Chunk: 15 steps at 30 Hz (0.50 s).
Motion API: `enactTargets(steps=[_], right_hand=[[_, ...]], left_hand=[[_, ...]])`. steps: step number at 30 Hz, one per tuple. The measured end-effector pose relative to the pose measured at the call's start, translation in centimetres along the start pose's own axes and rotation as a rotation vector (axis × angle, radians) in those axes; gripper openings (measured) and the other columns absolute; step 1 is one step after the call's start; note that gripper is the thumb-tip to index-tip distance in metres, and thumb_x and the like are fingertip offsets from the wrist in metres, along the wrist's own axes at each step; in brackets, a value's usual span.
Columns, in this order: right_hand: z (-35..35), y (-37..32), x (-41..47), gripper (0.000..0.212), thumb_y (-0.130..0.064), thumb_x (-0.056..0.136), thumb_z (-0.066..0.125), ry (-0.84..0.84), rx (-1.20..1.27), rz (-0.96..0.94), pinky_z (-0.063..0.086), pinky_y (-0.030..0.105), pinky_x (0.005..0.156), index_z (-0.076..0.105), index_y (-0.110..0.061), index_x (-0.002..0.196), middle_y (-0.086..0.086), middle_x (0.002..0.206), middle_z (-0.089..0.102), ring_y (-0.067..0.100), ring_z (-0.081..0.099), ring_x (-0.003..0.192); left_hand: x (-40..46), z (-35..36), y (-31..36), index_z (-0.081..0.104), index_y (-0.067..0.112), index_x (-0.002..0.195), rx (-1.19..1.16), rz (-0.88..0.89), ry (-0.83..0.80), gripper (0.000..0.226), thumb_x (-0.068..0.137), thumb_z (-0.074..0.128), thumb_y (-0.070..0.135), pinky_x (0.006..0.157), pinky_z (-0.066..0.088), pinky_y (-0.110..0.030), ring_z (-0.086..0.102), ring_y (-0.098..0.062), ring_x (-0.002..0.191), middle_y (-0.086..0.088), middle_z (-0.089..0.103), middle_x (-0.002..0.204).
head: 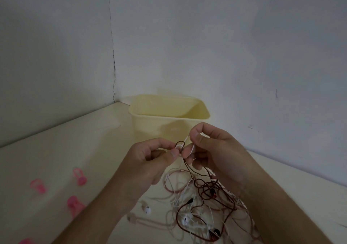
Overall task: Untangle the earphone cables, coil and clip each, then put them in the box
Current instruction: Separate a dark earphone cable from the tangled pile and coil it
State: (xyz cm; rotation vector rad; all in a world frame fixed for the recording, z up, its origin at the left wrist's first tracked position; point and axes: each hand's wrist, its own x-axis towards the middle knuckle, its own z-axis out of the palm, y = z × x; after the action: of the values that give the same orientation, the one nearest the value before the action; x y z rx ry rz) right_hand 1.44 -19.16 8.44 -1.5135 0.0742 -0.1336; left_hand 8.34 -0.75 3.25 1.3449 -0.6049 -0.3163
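Note:
A tangle of earphone cables (204, 206), dark brown, white and pinkish, lies on the pale table (56, 159) below my hands. Both hands are raised over it in front of the yellow box (150, 123). My left hand (150, 161) pinches a small knot of brown and white cable (180, 146) between thumb and forefinger. Close against it, my right hand (212, 150) pinches the same knot from the right side. Brown strands hang from the knot down into the pile. White earbuds (185, 220) lie in the pile.
Several pink clips (79, 176) lie on the table at the left. The open box stands in the corner where two grey-white walls meet. A pale connector (131, 218) lies near my left forearm.

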Motion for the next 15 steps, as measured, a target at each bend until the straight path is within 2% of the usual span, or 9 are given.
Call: enactTargets(steps=[4, 7, 12, 15], right_hand=[[0.09, 0.06, -0.17, 0.018, -0.014, 0.110, 0.052, -0.015, -0.058, -0.019, 0.042, 0.030, 0.055, 0.056, -0.011, 0.093, 0.020, 0.081, 0.075, 0.025, 0.063, 0.063], [0.17, 0.30, -0.11, 0.015, -0.013, 0.108, 0.057, 0.018, -0.121, -0.056, 0.042, 0.031, 0.055, 0.060, -0.008, 0.094, 0.016, 0.077, 0.072, 0.025, 0.060, 0.065], [0.20, 0.79, 0.17, 0.012, -0.007, 0.102, 0.065, 0.086, -0.130, -0.067, 0.041, 0.031, 0.052, 0.065, -0.005, 0.090, 0.012, 0.072, 0.066, 0.023, 0.054, 0.063], [0.46, 0.84, 0.06, 0.011, -0.008, 0.102, 0.065, 0.102, -0.213, -0.076, 0.042, 0.028, 0.051, 0.066, -0.005, 0.092, 0.008, 0.073, 0.069, 0.022, 0.056, 0.061]], left_hand=[[0.00, 0.03, 0.05, 0.079, 0.011, 0.092, 0.032, -0.004, -0.010, 0.022, 0.084, 0.074, 0.031, 0.051, 0.018, -0.027, 0.020, -0.014, 0.049, 0.003, 0.034, 0.056], [-0.03, 0.10, 0.21, 0.076, 0.005, 0.092, -0.044, -0.036, -0.053, 0.022, 0.087, 0.071, 0.026, 0.049, 0.018, -0.026, 0.016, -0.015, 0.051, 0.002, 0.027, 0.058], [-0.08, 0.29, 0.68, 0.074, 0.013, 0.082, -0.198, -0.078, -0.095, 0.012, 0.088, 0.065, 0.017, 0.049, 0.015, -0.025, 0.015, -0.012, 0.050, 0.002, 0.021, 0.062], [-0.13, 0.49, 0.77, 0.068, 0.010, 0.085, -0.223, -0.100, -0.084, 0.009, 0.088, 0.064, 0.017, 0.048, 0.016, -0.024, 0.014, -0.012, 0.050, 0.001, 0.020, 0.064]])
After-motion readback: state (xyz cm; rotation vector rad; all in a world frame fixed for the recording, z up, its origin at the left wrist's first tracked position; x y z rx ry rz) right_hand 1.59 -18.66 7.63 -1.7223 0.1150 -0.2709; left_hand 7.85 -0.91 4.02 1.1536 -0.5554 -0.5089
